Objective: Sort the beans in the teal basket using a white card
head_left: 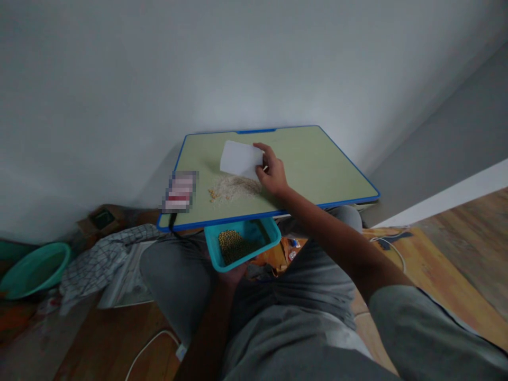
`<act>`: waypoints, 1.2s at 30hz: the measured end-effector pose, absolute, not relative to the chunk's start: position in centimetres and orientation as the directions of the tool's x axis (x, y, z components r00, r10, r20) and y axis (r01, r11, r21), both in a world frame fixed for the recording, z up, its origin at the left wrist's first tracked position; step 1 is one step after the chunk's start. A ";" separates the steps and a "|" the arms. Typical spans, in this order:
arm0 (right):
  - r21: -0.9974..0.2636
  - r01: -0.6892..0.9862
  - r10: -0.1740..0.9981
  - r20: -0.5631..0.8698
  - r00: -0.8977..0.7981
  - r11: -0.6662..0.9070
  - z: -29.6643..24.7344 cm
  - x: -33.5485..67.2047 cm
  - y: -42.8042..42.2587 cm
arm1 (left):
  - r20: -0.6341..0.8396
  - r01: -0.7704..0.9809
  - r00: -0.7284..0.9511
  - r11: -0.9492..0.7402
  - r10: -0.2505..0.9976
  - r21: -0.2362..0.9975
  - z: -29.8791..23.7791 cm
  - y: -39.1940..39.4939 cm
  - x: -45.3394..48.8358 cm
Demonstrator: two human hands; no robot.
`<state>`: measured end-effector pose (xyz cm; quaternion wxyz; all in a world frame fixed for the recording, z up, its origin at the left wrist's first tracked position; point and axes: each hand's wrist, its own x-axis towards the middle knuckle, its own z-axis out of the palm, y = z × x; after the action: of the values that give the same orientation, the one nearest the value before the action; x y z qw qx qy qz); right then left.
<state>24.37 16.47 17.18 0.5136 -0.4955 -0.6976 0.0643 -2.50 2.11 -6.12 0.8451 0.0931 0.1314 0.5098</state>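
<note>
My right hand (272, 172) grips the right end of a white rectangular piece (240, 159); whether it is a shallow box or a stiff sheet I cannot tell. Just below it, a pale heap of small grains (236, 188) lies spread on the light green tabletop (309, 164). Several yellow kernels (213, 196) sit at the heap's left end. Under the table's front edge, my left hand (233, 274) holds a teal plastic tub (238, 263) from below, its fingers mostly hidden. Round yellowish beans (231, 244) fill the tub's left side.
A blurred-out phone-like object (180, 191) rests at the table's left edge, with a dark strap below it. The table's blue rim (250, 216) passes over my knees. On the floor are a green basin (37, 270), a checked cloth (99, 264) and white cables (153, 338).
</note>
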 end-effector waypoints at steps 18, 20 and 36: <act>-0.599 0.587 0.818 0.534 -0.214 0.545 19.1 23.3 14.6 | 0.034 -0.828 0.480 0.440 0.877 0.347 -6.1 2.1 -2.5; -0.615 0.566 0.819 0.531 -0.219 0.550 19.1 23.3 14.6 | 0.041 -0.822 0.492 0.449 0.869 0.351 -5.7 2.1 -2.5; -0.684 0.435 0.805 0.555 -0.211 0.585 18.3 23.1 15.2 | 0.033 -0.816 0.490 0.446 0.871 0.367 -5.5 1.9 -2.2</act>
<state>23.11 15.18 18.28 0.4745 -0.4115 -0.7534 0.1948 -2.16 1.87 -5.52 0.8465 0.1693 0.0805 0.4983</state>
